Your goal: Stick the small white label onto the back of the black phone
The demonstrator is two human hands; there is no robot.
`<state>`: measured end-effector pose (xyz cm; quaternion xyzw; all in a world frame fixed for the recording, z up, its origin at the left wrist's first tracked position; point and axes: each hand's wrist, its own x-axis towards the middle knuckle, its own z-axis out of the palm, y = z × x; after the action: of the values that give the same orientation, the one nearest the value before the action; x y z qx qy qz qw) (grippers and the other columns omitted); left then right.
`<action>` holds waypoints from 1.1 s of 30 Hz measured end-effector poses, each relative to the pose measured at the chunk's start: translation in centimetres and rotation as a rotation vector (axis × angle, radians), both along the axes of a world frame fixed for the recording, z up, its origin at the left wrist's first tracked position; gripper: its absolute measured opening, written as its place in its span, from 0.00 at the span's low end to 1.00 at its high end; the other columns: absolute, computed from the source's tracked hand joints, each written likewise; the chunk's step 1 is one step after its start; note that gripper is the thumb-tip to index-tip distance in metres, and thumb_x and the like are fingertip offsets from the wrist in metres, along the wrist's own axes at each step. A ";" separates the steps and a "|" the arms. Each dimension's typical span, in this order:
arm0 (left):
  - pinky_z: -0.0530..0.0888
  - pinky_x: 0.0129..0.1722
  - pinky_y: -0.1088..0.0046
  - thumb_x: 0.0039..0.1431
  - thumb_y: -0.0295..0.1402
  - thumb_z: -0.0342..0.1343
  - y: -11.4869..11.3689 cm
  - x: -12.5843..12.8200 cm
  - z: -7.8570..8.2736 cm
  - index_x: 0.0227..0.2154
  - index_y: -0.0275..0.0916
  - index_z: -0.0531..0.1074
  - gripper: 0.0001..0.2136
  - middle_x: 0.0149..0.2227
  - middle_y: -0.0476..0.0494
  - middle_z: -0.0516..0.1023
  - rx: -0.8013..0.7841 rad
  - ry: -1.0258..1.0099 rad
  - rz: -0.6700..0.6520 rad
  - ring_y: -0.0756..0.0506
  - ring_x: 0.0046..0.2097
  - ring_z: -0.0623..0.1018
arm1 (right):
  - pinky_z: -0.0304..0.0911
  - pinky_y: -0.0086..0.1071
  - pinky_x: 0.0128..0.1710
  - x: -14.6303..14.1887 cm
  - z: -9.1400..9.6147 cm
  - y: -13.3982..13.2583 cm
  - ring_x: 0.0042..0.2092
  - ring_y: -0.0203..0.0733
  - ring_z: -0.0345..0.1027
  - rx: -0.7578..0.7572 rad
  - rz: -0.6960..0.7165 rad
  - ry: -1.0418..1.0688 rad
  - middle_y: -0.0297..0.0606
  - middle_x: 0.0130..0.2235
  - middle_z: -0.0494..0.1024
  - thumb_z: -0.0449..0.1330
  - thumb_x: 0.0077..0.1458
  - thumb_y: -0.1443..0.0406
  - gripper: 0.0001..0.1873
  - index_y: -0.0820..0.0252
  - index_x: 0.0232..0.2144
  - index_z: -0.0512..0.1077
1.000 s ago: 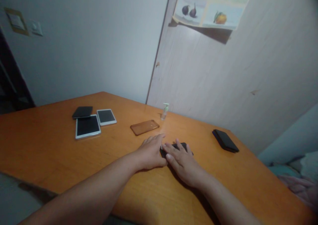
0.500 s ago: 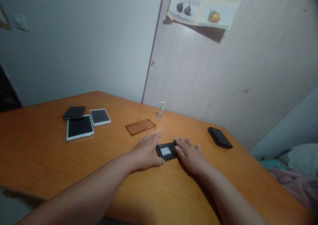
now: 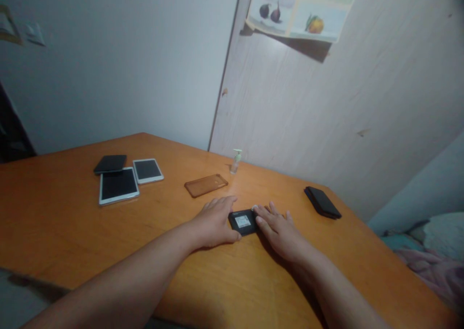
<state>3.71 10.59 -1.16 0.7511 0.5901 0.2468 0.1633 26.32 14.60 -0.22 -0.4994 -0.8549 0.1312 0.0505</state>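
Note:
A small black device [image 3: 242, 221] with a white label lies flat on the orange wooden table [image 3: 72, 232]. My left hand [image 3: 213, 222] rests flat beside its left edge, fingers stretched out and touching it. On the other side, my right hand [image 3: 277, 227] lies flat with its fingers spread, the fingertips on the device's right end. Neither hand grips it.
An amber phone case [image 3: 206, 185] and a small clear pump bottle [image 3: 236, 161] lie beyond the hands. Two white-framed tablets [image 3: 119, 186] and a black phone [image 3: 110, 164] sit at the far left. A black phone [image 3: 322, 202] lies near the right edge. Bedding shows at the lower right.
My right hand slid to the right off the black device, uncovering its white label. My left hand stayed beside it. The view shifted slightly.

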 end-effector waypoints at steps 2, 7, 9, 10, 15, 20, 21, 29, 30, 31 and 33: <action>0.67 0.61 0.56 0.43 0.45 0.65 0.0 0.0 -0.1 0.64 0.35 0.57 0.45 0.62 0.32 0.69 0.010 -0.002 -0.001 0.31 0.63 0.67 | 0.27 0.66 0.66 -1.0 0.1 -0.6 0.72 0.55 0.31 -0.032 0.117 0.041 0.34 0.70 0.54 0.37 0.69 0.47 0.32 0.49 0.68 0.56; 0.66 0.62 0.56 0.45 0.42 0.61 0.1 0.0 -0.4 0.65 0.34 0.56 0.42 0.64 0.32 0.66 0.040 0.000 -0.012 0.31 0.65 0.65 | 0.22 0.64 0.66 -3.6 0.6 -2.1 0.73 0.54 0.29 -0.040 0.267 0.066 0.32 0.71 0.52 0.36 0.70 0.48 0.31 0.47 0.69 0.50; 0.66 0.61 0.55 0.45 0.42 0.61 0.2 -0.1 -0.4 0.65 0.34 0.56 0.43 0.63 0.31 0.67 0.036 -0.004 -0.008 0.31 0.64 0.66 | 0.23 0.64 0.66 -3.6 1.2 -2.4 0.73 0.54 0.30 -0.049 0.293 0.063 0.32 0.70 0.52 0.37 0.70 0.48 0.30 0.47 0.69 0.51; 0.67 0.61 0.55 0.45 0.42 0.62 0.2 -0.1 -0.5 0.65 0.34 0.56 0.43 0.62 0.31 0.68 0.031 -0.008 -0.005 0.31 0.64 0.66 | 0.24 0.64 0.67 -3.2 1.6 -2.5 0.72 0.54 0.31 -0.059 0.312 0.062 0.33 0.70 0.53 0.37 0.70 0.48 0.30 0.46 0.68 0.53; 0.67 0.60 0.56 0.43 0.46 0.65 0.2 -0.3 -0.3 0.65 0.36 0.56 0.46 0.60 0.33 0.70 0.003 -0.017 -0.015 0.30 0.64 0.65 | 0.29 0.58 0.69 -0.7 3.2 -2.9 0.71 0.52 0.41 -0.134 0.390 0.081 0.32 0.65 0.64 0.39 0.70 0.49 0.28 0.46 0.63 0.65; 0.67 0.60 0.56 0.43 0.45 0.66 0.0 -0.4 0.1 0.64 0.37 0.58 0.45 0.62 0.34 0.68 0.001 0.006 -0.052 0.31 0.64 0.65 | 0.32 0.58 0.69 -0.9 2.7 -3.2 0.71 0.52 0.41 -0.109 0.366 0.119 0.32 0.65 0.65 0.40 0.70 0.50 0.27 0.46 0.62 0.67; 0.67 0.60 0.56 0.44 0.43 0.65 0.0 -0.4 0.1 0.64 0.38 0.58 0.43 0.62 0.34 0.68 0.008 0.011 -0.054 0.31 0.64 0.65 | 0.32 0.58 0.69 -1.2 2.5 -3.2 0.71 0.52 0.41 -0.104 0.372 0.122 0.33 0.66 0.64 0.40 0.70 0.50 0.27 0.47 0.63 0.65; 0.67 0.60 0.57 0.44 0.44 0.66 0.0 -0.3 0.2 0.63 0.40 0.60 0.42 0.60 0.37 0.70 -0.024 -0.006 -0.036 0.32 0.62 0.68 | 0.28 0.65 0.67 0.6 1.1 -1.3 0.72 0.56 0.38 0.010 0.093 -0.018 0.39 0.67 0.61 0.41 0.69 0.51 0.28 0.52 0.64 0.64; 0.67 0.60 0.57 0.43 0.44 0.66 0.0 -0.3 0.2 0.62 0.41 0.60 0.42 0.60 0.37 0.70 -0.022 -0.007 -0.034 0.32 0.62 0.68 | 0.27 0.65 0.66 0.9 1.1 -1.2 0.72 0.57 0.38 0.028 0.048 -0.039 0.40 0.67 0.62 0.42 0.69 0.52 0.28 0.53 0.64 0.64; 0.67 0.59 0.57 0.43 0.44 0.66 0.1 -0.3 0.1 0.62 0.40 0.60 0.41 0.59 0.37 0.71 -0.017 -0.006 -0.030 0.32 0.62 0.68 | 0.27 0.65 0.66 1.1 1.2 -1.3 0.72 0.57 0.38 0.033 0.038 -0.048 0.41 0.67 0.61 0.42 0.69 0.52 0.28 0.54 0.64 0.64; 0.67 0.59 0.57 0.44 0.43 0.65 0.1 -0.3 0.0 0.62 0.40 0.61 0.41 0.58 0.37 0.71 -0.006 -0.002 -0.023 0.32 0.62 0.68 | 0.28 0.63 0.67 1.0 1.4 -1.9 0.72 0.55 0.38 -0.010 0.132 -0.030 0.39 0.68 0.60 0.43 0.69 0.51 0.29 0.52 0.65 0.62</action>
<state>3.42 10.71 -1.12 0.7571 0.5820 0.2439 0.1691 27.29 12.75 1.22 -0.4439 -0.8861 0.1310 0.0265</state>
